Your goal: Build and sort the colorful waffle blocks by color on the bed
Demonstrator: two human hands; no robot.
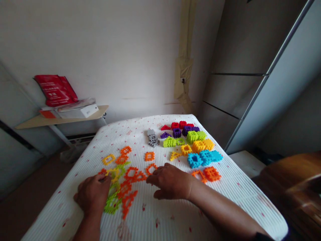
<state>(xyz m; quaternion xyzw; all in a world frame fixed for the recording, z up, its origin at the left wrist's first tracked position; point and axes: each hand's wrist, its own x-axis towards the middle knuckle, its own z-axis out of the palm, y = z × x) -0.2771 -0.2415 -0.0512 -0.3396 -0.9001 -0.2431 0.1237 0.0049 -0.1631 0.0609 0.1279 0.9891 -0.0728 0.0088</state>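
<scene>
Because the interlocking plastic pieces (131, 174) lie loose and close together on a white ribbed padded surface (160, 214), a brush of a wrist or knuckle could knock the flat orange and lime-green frames out of place or shove them into one another. The left hand (92, 194) sits at the edge of that cluster, its fingers (106, 179) curled down at a yellow frame (113, 174); I cannot tell whether they have hold of it. The right hand (170, 181) rests just beside an orange ring-shaped frame (151, 168), its fingers slightly spread and curved, with nothing held. Farther along, chunkier blocks sit grouped by colour, among them sky-blue blocks (202, 158) and an orange block (212, 174), and a stray forearm could disturb them too. The left hand hides whatever lies beneath it, and a lime-green frame (112, 205) disappears partly behind its edge. Overlapping pieces make joins hard to judge, while a blurred wooden object (293, 190) is cut off at the lower right.
</scene>
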